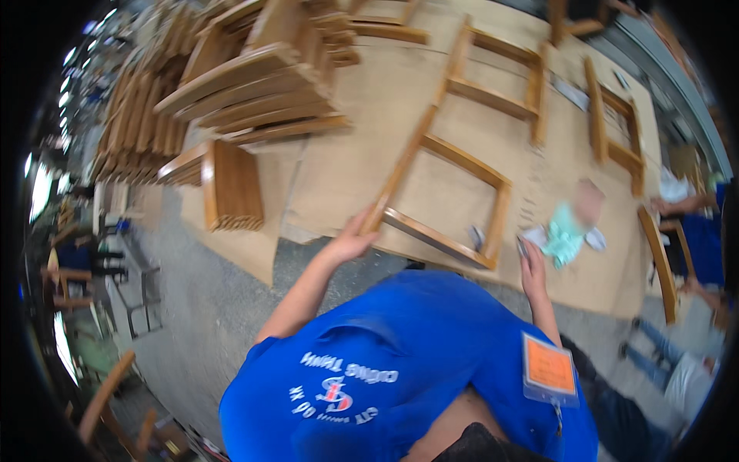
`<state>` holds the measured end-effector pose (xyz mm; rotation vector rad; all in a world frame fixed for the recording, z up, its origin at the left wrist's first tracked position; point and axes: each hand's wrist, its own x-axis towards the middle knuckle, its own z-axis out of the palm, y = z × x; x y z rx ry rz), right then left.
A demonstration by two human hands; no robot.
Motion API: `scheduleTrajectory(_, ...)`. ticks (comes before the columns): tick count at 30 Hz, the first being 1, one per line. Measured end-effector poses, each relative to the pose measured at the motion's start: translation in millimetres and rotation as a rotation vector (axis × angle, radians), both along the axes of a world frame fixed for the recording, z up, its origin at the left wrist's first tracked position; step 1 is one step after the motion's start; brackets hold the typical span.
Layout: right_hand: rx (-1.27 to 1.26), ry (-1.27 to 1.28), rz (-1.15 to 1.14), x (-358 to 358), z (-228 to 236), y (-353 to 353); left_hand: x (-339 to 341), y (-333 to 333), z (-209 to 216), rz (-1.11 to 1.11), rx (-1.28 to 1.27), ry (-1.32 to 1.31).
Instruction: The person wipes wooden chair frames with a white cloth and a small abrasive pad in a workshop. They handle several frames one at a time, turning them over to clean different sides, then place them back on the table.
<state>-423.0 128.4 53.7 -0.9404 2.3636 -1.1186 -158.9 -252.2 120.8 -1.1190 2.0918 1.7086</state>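
Note:
A varnished brown wooden chair frame lies on the cardboard-covered table in front of me. My left hand is wrapped round the near end of its long leg. To the right of the frame, my right hand has its fingers closed on a small, thin greyish thing that blur keeps me from naming. That hand is apart from the frame. A crumpled mint-green cloth and some white cloth rest just beyond it.
Another chair frame lies beyond mine, and a third at the far right. Tall stacks of curved wooden parts fill the left, with a smaller bundle of slats nearer. Co-workers stand at the right edge, one beside an upright frame.

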Motion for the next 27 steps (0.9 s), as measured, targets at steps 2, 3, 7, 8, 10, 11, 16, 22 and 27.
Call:
scheduleTrajectory(2,-0.016,0.018,0.048,-10,9,-3,-9,7,23,-0.033,-0.147,0.077)
scheduleTrajectory(3,0.054,0.044,0.082,-13,13,-4,-14,11,34,-0.042,-0.149,0.141)
scheduleTrajectory(7,-0.006,0.089,0.295,-12,23,1,-27,28,71,0.058,-0.143,0.176)
scheduleTrajectory(8,-0.004,0.093,0.336,-10,21,4,-32,32,74,0.069,-0.144,0.132)
scheduleTrajectory(10,-0.064,0.057,0.368,-10,7,7,-40,35,81,0.071,-0.216,0.103)
scheduleTrajectory(11,-0.111,0.041,0.344,-15,-4,6,-43,37,82,0.077,-0.215,0.078)
scheduleTrajectory(16,0.012,0.165,0.370,-74,-75,-37,-43,42,79,0.107,-0.275,-0.009)
scheduleTrajectory(22,0.048,0.072,0.234,-79,-79,-59,-35,42,69,0.213,-0.188,-0.005)
scheduleTrajectory(27,0.021,0.025,0.578,-30,-33,-12,-35,45,71,0.141,-0.290,0.007)
